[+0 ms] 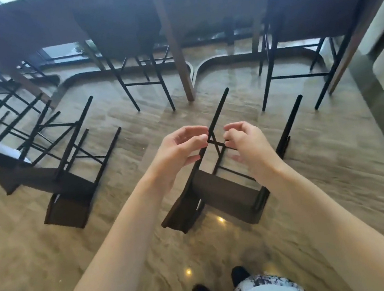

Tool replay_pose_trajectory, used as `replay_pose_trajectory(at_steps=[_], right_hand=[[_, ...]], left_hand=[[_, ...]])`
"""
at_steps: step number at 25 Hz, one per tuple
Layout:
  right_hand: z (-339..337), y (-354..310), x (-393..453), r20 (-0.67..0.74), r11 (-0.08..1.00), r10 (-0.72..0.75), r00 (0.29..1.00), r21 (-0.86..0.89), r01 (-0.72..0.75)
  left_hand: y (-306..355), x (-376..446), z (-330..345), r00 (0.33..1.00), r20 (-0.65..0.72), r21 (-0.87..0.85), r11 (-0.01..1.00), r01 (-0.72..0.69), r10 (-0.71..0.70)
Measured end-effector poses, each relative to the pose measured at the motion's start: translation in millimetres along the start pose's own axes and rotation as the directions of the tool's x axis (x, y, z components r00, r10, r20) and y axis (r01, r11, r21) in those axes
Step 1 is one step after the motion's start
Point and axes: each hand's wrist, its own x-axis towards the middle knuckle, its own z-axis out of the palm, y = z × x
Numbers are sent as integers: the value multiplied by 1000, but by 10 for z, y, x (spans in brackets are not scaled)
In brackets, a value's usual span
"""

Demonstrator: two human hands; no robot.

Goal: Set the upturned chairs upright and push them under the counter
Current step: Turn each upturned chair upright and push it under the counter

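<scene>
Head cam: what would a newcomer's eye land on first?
Dead centre, the left hand and right hand curl around the thin black leg frame of an upturned chair lying seat-down on the glossy floor. More upturned chairs sprawl at left, while upright chairs already sit under the counter behind.

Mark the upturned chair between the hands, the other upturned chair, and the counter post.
near chair (pixel 228 197): head view, seat underside.
left chair (pixel 66 181): head view, seat underside.
counter post (pixel 175 48): head view, mid-shaft.
</scene>
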Motion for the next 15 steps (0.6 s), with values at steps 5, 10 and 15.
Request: replay_pose_trajectory(at_steps=[5,10,15], right_hand=[[119,162,346,-77,997,73,994,20,-72],[494,206,716,-110,994,106,988,0,-107],[786,229,1208,-218,992,107,970,-46,-119]], left_hand=[[-204,516,-106,997,37,-31,997,70,-69],[-480,1003,-354,989,85,-64,990,123,-118],[-672,1702,-581,979,149,-102,983,156,-140]])
